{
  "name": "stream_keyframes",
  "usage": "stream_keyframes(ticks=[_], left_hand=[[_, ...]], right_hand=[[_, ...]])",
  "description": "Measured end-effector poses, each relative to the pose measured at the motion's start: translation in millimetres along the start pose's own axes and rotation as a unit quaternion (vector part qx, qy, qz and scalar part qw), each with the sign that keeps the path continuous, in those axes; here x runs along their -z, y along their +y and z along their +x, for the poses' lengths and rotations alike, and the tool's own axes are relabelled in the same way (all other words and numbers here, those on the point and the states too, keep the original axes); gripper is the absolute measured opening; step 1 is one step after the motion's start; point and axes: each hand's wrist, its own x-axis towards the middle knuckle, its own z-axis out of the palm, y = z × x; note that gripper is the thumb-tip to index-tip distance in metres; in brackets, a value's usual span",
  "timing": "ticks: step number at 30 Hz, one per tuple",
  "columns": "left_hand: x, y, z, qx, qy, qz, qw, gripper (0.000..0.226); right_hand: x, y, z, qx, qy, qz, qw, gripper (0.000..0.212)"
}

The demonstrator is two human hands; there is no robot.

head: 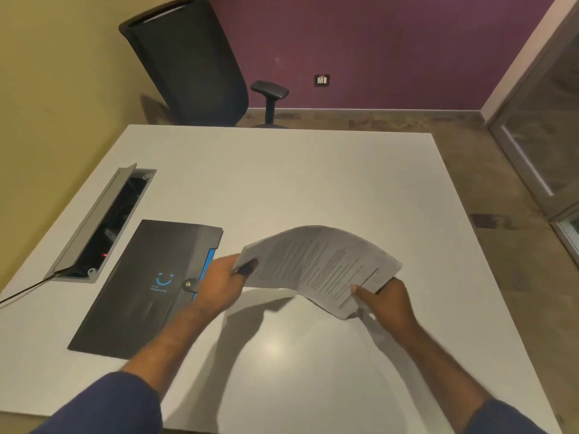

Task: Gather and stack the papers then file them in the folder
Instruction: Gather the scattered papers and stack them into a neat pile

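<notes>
A stack of printed papers (316, 264) arches above the white table (282, 183), lifted off its surface. My left hand (221, 281) grips the stack's left edge, thumb on top. My right hand (387, 300) grips its near right corner. A black folder (147, 286) with a blue smiley logo and a snap tab lies shut on the table to the left. My left hand hovers over the folder's right edge and hides part of its blue side.
An open cable tray (103, 220) is set into the table at the far left, with a black cable (28, 288) running off the edge. A black office chair (191, 64) stands behind the table's far side. A glass door (545, 136) is at the right.
</notes>
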Motion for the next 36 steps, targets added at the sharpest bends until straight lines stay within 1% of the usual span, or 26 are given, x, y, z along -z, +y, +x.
stream_keyframes(ticks=[1, 3, 5, 7, 9, 10, 11, 12, 14, 15, 18, 20, 21, 23, 24, 25, 26, 27, 28, 29, 30, 31, 32, 33, 34, 36], left_hand=[[12, 6, 5, -0.017, -0.019, 0.030, 0.999, 0.023], [34, 23, 12, -0.058, -0.052, 0.095, 0.992, 0.039], [49, 40, 18, -0.089, -0.082, 0.166, 0.979, 0.039], [57, 58, 21, -0.117, -0.104, 0.224, 0.962, 0.036], [58, 75, 23, -0.131, -0.119, 0.255, 0.951, 0.043], [58, 85, 23, -0.139, -0.128, 0.263, 0.946, 0.046], [57, 93, 23, -0.146, -0.137, 0.272, 0.941, 0.048], [56, 101, 22, -0.152, -0.146, 0.284, 0.936, 0.048], [54, 112, 22, -0.160, -0.157, 0.315, 0.922, 0.044], [54, 115, 21, -0.163, -0.162, 0.325, 0.917, 0.039], [54, 118, 20, -0.168, -0.176, 0.323, 0.915, 0.021], [53, 114, 19, -0.190, -0.164, 0.295, 0.922, 0.012], [53, 110, 20, -0.220, -0.138, 0.279, 0.925, 0.016], [51, 99, 19, -0.277, -0.041, 0.258, 0.925, 0.056], [50, 94, 16, -0.282, 0.025, 0.228, 0.932, 0.078], [48, 89, 12, -0.263, 0.089, 0.172, 0.945, 0.093], [44, 84, 7, -0.218, 0.134, 0.096, 0.962, 0.102], [41, 79, 1, -0.154, 0.140, 0.004, 0.978, 0.107], [37, 75, -4, -0.091, 0.094, -0.109, 0.985, 0.108], [34, 69, -7, -0.044, 0.009, -0.217, 0.975, 0.104], [30, 63, -10, -0.010, -0.097, -0.294, 0.951, 0.094], [26, 58, -13, 0.006, -0.189, -0.325, 0.927, 0.079], [22, 54, -16, 0.008, -0.247, -0.333, 0.910, 0.064], [17, 50, -19, 0.007, -0.269, -0.342, 0.900, 0.055], [13, 48, -20, 0.010, -0.263, -0.353, 0.898, 0.050], [8, 46, -20, 0.016, -0.210, -0.355, 0.911, 0.040]], right_hand=[[4, -9, 4, 0.017, 0.012, -0.027, 0.999, 0.042], [12, -26, 11, 0.056, 0.039, -0.124, 0.990, 0.076], [15, -43, 13, 0.112, 0.049, -0.174, 0.977, 0.101], [12, -60, 11, 0.184, 0.017, -0.220, 0.958, 0.110], [3, -75, 7, 0.214, -0.075, -0.248, 0.942, 0.113], [-4, -81, 4, 0.214, -0.131, -0.249, 0.935, 0.110], [-11, -86, 2, 0.209, -0.179, -0.245, 0.930, 0.100], [-16, -88, 0, 0.203, -0.210, -0.236, 0.927, 0.080], [-23, -90, -1, 0.200, -0.210, -0.235, 0.928, 0.031], [-24, -89, 1, 0.202, -0.194, -0.240, 0.929, 0.026], [-23, -82, 3, 0.179, -0.180, -0.228, 0.940, 0.033], [-21, -80, 3, 0.161, -0.185, -0.214, 0.946, 0.032], [-19, -81, 3, 0.149, -0.187, -0.200, 0.950, 0.027], [-12, -82, 1, 0.119, -0.203, -0.138, 0.962, 0.008], [-8, -83, -1, 0.104, -0.210, -0.096, 0.967, 0.008], [-5, -83, -2, 0.088, -0.213, -0.055, 0.971, 0.016], [-2, -82, -3, 0.076, -0.213, -0.020, 0.974, 0.023], [0, -82, -4, 0.066, -0.210, 0.006, 0.976, 0.028], [1, -81, -5, 0.060, -0.207, 0.026, 0.976, 0.031], [2, -80, -5, 0.053, -0.207, 0.044, 0.976, 0.034], [2, -79, -5, 0.048, -0.212, 0.060, 0.974, 0.037], [1, -79, -6, 0.046, -0.218, 0.070, 0.972, 0.039], [0, -78, -6, 0.046, -0.225, 0.074, 0.970, 0.040], [0, -77, -5, 0.047, -0.229, 0.073, 0.970, 0.040], [-1, -77, -6, 0.050, -0.228, 0.070, 0.970, 0.038], [-2, -77, -8, 0.060, -0.217, 0.063, 0.972, 0.033]])
